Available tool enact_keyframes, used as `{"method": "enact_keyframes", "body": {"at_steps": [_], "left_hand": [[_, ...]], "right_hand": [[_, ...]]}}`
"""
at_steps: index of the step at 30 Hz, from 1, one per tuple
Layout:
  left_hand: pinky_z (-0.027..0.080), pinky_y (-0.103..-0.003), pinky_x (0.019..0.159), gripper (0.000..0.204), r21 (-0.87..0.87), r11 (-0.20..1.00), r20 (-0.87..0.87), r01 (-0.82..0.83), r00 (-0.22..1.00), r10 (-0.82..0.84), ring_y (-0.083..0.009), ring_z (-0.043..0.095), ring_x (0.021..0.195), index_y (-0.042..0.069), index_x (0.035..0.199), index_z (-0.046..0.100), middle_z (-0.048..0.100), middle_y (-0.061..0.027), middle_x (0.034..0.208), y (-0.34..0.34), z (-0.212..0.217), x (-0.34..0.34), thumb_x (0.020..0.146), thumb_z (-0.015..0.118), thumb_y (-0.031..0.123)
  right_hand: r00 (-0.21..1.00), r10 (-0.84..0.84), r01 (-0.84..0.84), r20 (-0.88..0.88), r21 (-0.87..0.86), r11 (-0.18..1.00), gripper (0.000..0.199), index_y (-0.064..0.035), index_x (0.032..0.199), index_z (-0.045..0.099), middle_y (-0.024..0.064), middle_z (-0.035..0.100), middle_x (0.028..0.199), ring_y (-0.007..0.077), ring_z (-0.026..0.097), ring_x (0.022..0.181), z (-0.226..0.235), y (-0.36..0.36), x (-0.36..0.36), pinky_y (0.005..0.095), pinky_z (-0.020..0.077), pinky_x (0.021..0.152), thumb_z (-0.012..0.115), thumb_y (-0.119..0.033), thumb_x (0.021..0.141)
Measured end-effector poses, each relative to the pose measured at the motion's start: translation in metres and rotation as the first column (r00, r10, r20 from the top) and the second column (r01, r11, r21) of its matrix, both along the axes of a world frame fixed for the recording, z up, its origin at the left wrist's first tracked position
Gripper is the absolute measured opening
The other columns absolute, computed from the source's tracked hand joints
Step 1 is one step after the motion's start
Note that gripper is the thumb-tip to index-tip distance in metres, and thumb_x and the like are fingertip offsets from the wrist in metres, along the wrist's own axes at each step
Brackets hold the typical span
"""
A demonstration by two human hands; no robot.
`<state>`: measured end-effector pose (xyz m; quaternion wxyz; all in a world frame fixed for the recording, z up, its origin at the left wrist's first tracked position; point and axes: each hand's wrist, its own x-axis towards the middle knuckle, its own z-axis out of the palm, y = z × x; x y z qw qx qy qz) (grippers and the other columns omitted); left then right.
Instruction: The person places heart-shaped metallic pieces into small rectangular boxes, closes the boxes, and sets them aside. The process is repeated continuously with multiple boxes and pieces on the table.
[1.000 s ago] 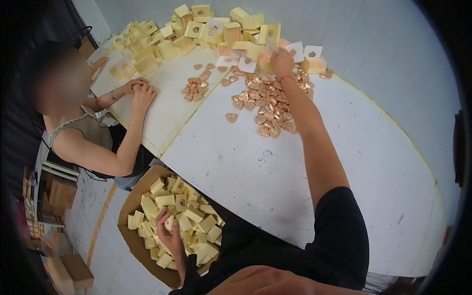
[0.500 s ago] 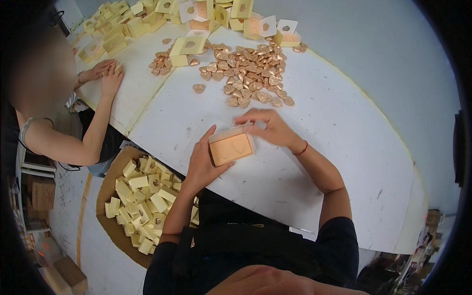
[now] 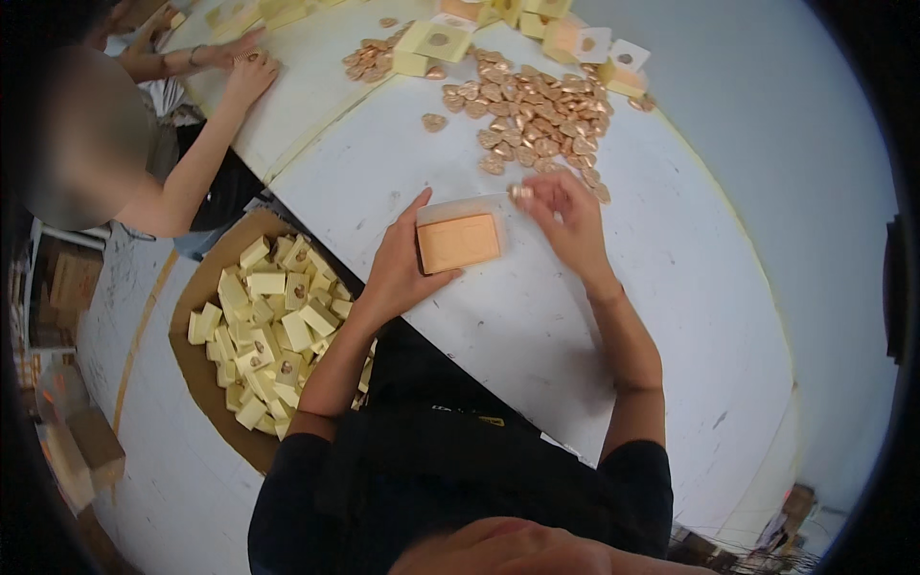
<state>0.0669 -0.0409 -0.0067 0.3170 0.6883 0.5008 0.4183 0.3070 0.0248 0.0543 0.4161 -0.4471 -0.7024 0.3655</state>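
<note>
My left hand [image 3: 395,257] is wrapped round the side of a small open box [image 3: 460,245] with a peach-orange inside and whitish flaps. The box is tilted toward me just above the table. To its right, near the upper corner, my right hand [image 3: 573,218] pinches a small gold foil-wrapped heart [image 3: 520,194] between thumb and fingertips. Past that hand lies a loose pile of gold foil-wrapped hearts [image 3: 546,120], with a single heart [image 3: 434,123] apart on its left.
An open yellow box [image 3: 431,46] stands behind the pile, among other yellow boxes at the far edge. Below the table at left, a large carton [image 3: 206,383] holds many closed yellow boxes [image 3: 297,331]. A co-worker's hands [image 3: 251,75] rest on the table at the far left.
My right hand has moved from over the box to its right and now shows a gold heart in its fingers. The box stays in my left hand. The whole view has shifted.
</note>
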Motion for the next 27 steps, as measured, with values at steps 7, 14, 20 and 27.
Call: {"method": "enact_keyframes", "body": {"at_steps": [7, 14, 20, 27], "left_hand": [[0.042, -0.041, 0.105, 0.114, 0.02, 1.0, -0.127, -0.003, 0.992, 0.006, -0.037, 0.049, 0.126, -0.001, 0.15, 0.022, 0.041, -0.0212, 0.145, -0.007, 0.005, -0.002, 0.063, 0.092, 0.02], [0.036, -0.043, 0.108, 0.117, 0.042, 0.998, -0.093, 0.05, 0.995, -0.046, -0.0392, 0.049, 0.121, 0.008, 0.155, 0.02, 0.053, -0.0195, 0.133, -0.004, 0.012, -0.002, 0.062, 0.09, 0.021], [0.036, -0.044, 0.108, 0.116, 0.06, 0.997, -0.066, 0.051, 0.997, -0.048, -0.0396, 0.049, 0.122, 0.008, 0.155, 0.021, 0.052, -0.0189, 0.135, -0.004, 0.01, -0.004, 0.062, 0.089, 0.022], [0.034, -0.043, 0.109, 0.115, 0.028, 0.998, -0.1, 0.063, 0.993, -0.06, -0.0372, 0.049, 0.123, 0.007, 0.155, 0.021, 0.054, -0.0181, 0.133, -0.005, 0.012, -0.003, 0.064, 0.088, 0.026]], "right_hand": [[0.994, -0.108, 0.105, -0.017, 0.426, 0.899, 0.021, 0.001, 0.105, 0.062, 0.0127, 0.068, 0.094, 0.0173, 0.068, 0.078, 0.024, -0.051, -0.03, 0.0275, 0.0538, 0.069, 0.068, 0.006, 0.086], [0.907, 0.228, -0.288, 0.355, 0.125, 0.95, 0.021, -0.0034, 0.107, 0.065, 0.0145, 0.067, 0.091, 0.032, 0.066, 0.08, 0.0, -0.047, -0.056, 0.0372, 0.0538, 0.073, 0.065, 0.001, 0.086], [0.876, 0.187, -0.313, 0.444, 0.23, 0.921, 0.023, -0.0036, 0.107, 0.07, 0.0102, 0.066, 0.097, 0.0303, 0.066, 0.083, -0.002, -0.043, -0.057, 0.0352, 0.054, 0.071, 0.065, 0.002, 0.085], [0.794, 0.07, -0.425, 0.604, 0.468, 0.775, 0.019, -0.0028, 0.101, 0.071, 0.0092, 0.066, 0.101, 0.0283, 0.063, 0.088, 0.002, -0.06, -0.047, 0.0382, 0.0501, 0.08, 0.067, -0.004, 0.082]]}}
